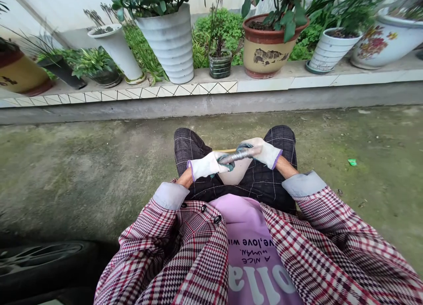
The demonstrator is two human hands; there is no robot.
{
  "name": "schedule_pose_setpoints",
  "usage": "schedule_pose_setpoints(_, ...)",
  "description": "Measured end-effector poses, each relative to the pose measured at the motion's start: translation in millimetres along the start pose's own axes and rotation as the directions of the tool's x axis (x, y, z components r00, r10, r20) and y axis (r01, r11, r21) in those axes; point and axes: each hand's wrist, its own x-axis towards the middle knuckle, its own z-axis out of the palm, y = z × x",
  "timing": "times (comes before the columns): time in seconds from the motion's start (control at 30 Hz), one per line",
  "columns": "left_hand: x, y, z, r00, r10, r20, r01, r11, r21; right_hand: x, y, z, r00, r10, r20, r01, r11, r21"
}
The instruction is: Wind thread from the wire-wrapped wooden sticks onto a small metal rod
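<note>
Silvery, metal-looking rod [238,156], one, blurred: lying slantwise above my lap, spanning both grips. Left grip [213,164], in a purple-edged white glove: I am clasping the rod's left end. Right grip [260,150], in a matching glove: I am clasping its right end. Pale item [234,176], partly hidden: showing below the rod, between my dark checked trousers [271,181]. Green scrap [352,162]: lying on the mossy concrete floor [330,137]. Tiled ledge [264,83]: carrying potted plants, a white ribbed planter [170,45] and a brown-rimmed tan pot [269,54] standing among them.
</note>
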Motion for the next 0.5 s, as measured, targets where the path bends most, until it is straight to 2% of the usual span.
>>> schedule_pose_setpoints(0.07, 2.8, 0.3, -7.7, 0.999, 0.047, 0.010, -0.047, 0.998, -0.035, -1.5, -5.2, 8.3, 0.999, 0.036, 0.005, -0.036, 0.998, 0.046)
schedule_pose_setpoints(0.1, 6.2, -1.1, -11.0, 0.998, 0.063, -0.023, -0.064, 0.996, -0.061, -2.7, -8.2, 12.5, 0.999, 0.050, 0.007, -0.050, 0.997, 0.056)
schedule_pose_setpoints(0.2, 20.8, -10.8, -17.3, 0.975, 0.036, -0.218, -0.074, 0.982, -0.173, -7.5, -16.1, 21.9, 1.000, -0.001, -0.028, 0.001, 1.000, 0.007)
schedule_pose_setpoints(0.3, 34.3, -24.0, -19.5, 0.951, -0.025, -0.310, -0.034, 0.982, -0.185, -12.8, -21.8, 25.3, 0.997, -0.059, -0.059, 0.050, 0.989, -0.138)
schedule_pose_setpoints(0.37, 39.8, -32.2, -19.7, 0.947, -0.027, -0.320, 0.012, 0.999, -0.051, -16.0, -24.8, 26.2, 0.996, -0.072, -0.052, 0.061, 0.980, -0.188)
schedule_pose_setpoints(0.43, 41.8, -39.4, -17.7, 0.957, 0.040, -0.289, 0.038, 0.964, 0.262, -18.3, -26.4, 26.9, 0.996, -0.078, -0.041, 0.068, 0.976, -0.207)
schedule_pose_setpoints(0.47, 41.5, -42.6, -15.4, 0.965, 0.084, -0.249, 0.040, 0.891, 0.453, -18.9, -26.1, 27.0, 0.996, -0.082, -0.030, 0.073, 0.970, -0.232)
schedule_pose_setpoints(0.5, 40.6, -45.5, -12.1, 0.977, 0.110, -0.183, 0.029, 0.780, 0.625, -19.1, -25.0, 26.9, 0.996, -0.086, -0.013, 0.079, 0.961, -0.264)
